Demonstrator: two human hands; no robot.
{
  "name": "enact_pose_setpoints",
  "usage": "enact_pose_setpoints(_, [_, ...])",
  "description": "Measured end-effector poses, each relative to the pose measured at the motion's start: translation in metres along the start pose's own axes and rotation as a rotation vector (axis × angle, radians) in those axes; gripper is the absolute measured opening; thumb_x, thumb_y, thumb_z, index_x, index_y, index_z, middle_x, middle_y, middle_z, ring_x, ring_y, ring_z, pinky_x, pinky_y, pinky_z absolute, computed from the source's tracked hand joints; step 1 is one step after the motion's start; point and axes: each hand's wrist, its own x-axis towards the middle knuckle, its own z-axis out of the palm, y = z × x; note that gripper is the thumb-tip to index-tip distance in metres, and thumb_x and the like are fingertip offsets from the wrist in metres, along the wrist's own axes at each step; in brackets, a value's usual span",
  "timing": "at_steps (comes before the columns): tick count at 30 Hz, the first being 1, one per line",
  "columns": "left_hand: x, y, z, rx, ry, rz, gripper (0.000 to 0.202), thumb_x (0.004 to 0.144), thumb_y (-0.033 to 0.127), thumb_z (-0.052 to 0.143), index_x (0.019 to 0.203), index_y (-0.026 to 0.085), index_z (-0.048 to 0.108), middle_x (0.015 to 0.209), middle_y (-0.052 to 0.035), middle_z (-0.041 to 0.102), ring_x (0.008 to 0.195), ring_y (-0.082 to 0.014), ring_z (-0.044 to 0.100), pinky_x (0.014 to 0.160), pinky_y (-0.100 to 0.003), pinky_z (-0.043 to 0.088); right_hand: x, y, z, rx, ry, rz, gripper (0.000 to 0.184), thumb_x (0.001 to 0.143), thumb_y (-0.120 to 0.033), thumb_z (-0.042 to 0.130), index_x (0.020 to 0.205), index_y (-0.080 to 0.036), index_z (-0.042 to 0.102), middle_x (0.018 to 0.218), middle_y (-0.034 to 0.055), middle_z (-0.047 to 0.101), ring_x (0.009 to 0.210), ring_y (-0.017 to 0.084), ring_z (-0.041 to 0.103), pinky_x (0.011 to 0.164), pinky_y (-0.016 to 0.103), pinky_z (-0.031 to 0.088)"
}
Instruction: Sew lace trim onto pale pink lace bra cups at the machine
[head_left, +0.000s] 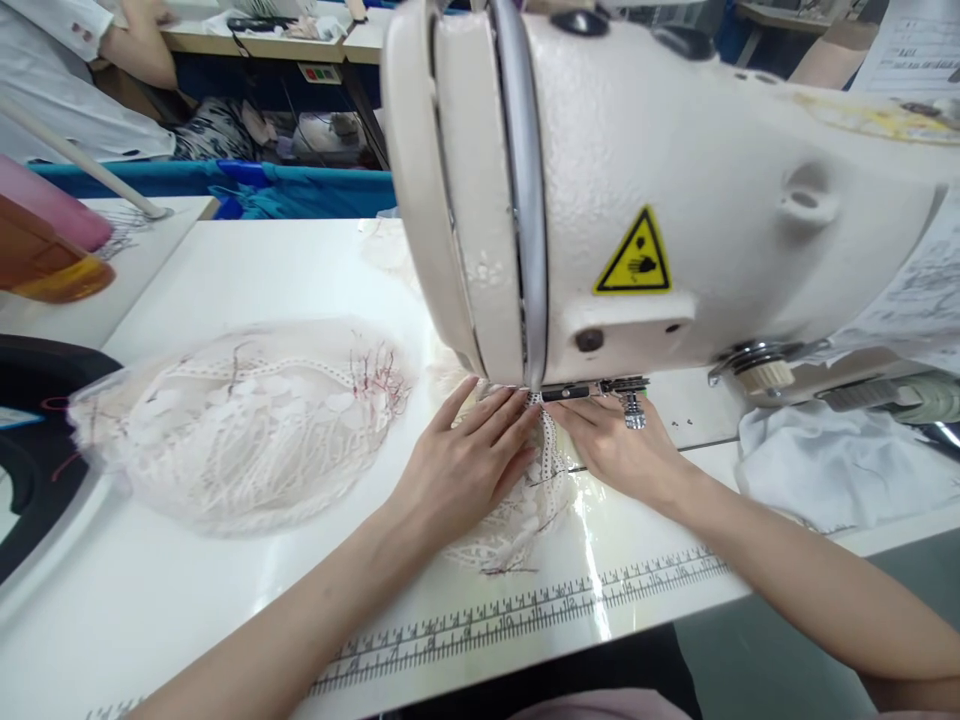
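My left hand [461, 462] lies flat with fingers stretched out, pressing a white lace piece [517, 520] onto the table just in front of the presser foot [592, 392]. My right hand [619, 450] rests on the same lace from the right, fingers extended toward the needle area under the cream sewing machine head [660, 180]. The lace runs between both hands and under the machine; the fingertips of my right hand are partly hidden by the foot.
A heap of white lace pieces [240, 425] lies to the left on the white table [225, 270]. White cloth [832, 465] is bunched at the right. A printed ruler [525, 605] runs along the front edge. Another person's arm [139, 45] is at the far back.
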Motion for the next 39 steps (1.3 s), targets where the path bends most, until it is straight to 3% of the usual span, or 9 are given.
enact_pose_setpoints(20, [0.003, -0.002, -0.001, 0.042, -0.022, 0.017, 0.034, 0.097, 0.032, 0.047, 0.125, 0.018, 0.060, 0.128, -0.0081, 0.062, 0.116, -0.0250, 0.061, 0.108, -0.051, 0.038, -0.001, 0.003, 0.002, -0.033, 0.081, -0.035, 0.040, 0.086, -0.006, 0.046, 0.120, -0.018, 0.062, 0.126, 0.0023, 0.065, 0.094, 0.021, 0.065, 0.087, 0.042, 0.045])
enact_pose_setpoints(31, [0.008, 0.007, -0.026, 0.118, -0.010, 0.090, 0.025, 0.094, 0.028, 0.052, 0.115, 0.020, 0.064, 0.117, -0.0051, 0.070, 0.107, -0.0222, 0.066, 0.093, -0.043, 0.048, 0.000, 0.005, -0.005, 0.101, 0.173, -0.103, 0.034, 0.085, -0.001, 0.044, 0.103, -0.017, 0.067, 0.112, 0.0023, 0.071, 0.095, 0.016, 0.064, 0.091, 0.035, 0.041])
enact_pose_setpoints(39, [0.011, 0.006, -0.004, 0.055, -0.050, -0.017, 0.036, 0.096, 0.035, 0.048, 0.122, 0.015, 0.062, 0.123, -0.0107, 0.066, 0.113, -0.0266, 0.062, 0.090, -0.042, 0.053, 0.000, 0.006, -0.005, 0.087, 0.127, -0.111, 0.032, 0.087, -0.004, 0.044, 0.100, -0.019, 0.069, 0.113, 0.0006, 0.071, 0.090, 0.015, 0.064, 0.090, 0.036, 0.040])
